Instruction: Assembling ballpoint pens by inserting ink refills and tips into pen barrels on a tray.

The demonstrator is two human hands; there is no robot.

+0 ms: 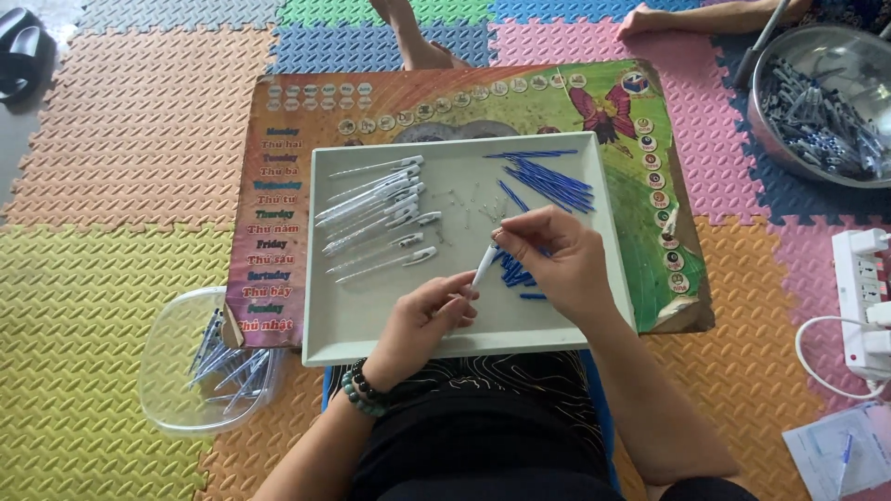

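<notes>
Over a white tray (371, 325) my two hands work on one white pen barrel (484, 266). My left hand (425, 320) grips its lower end. My right hand (549, 258) pinches the upper tip, fingers closed around it. Several clear pen barrels with clips (376, 213) lie in rows on the tray's left half. A fan of blue refills (548, 181) rests at the tray's upper right, and a few short blue pieces (516, 276) sit under my right hand. Tiny springs (464, 206) are scattered mid-tray.
The tray sits on a colourful printed board (278, 186) laid on foam floor mats. A clear plastic tub (209, 376) with pens is at lower left. A metal bowl (817, 102) of pen parts stands upper right. A white power strip (863, 297) lies right. Another person's feet (413, 37) are at the top.
</notes>
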